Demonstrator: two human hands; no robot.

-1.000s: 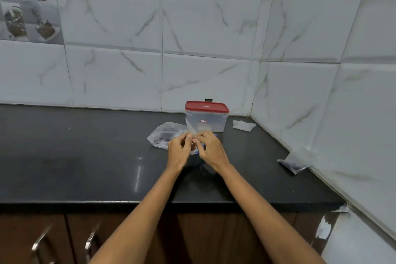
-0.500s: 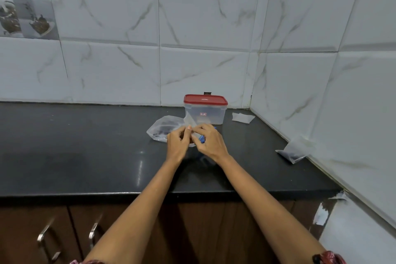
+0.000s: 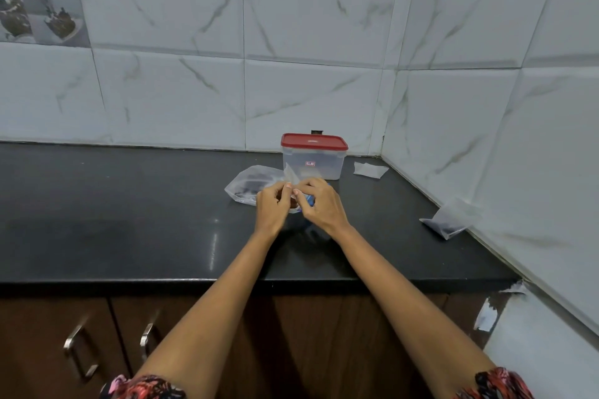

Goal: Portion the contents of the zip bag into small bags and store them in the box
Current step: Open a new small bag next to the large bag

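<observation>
This is a home kitchen. A dark polished stone worktop [image 3: 129,220] runs into a corner, and white marble-look wall tiles [image 3: 308,10] cover both walls above it. Below sit brown wooden cupboard doors [image 3: 48,350] with metal handles [image 3: 77,350]. One tile at the upper left bears a picture of food [image 3: 35,3]. A clear plastic box [image 3: 312,163] with a red lid [image 3: 313,141] stands on the worktop near the corner.

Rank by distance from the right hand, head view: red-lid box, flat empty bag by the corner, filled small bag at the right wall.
From the right hand:
1. Red-lid box, just behind it.
2. Flat empty bag, behind and right, near the corner.
3. Filled small bag, far right against the wall.
</observation>
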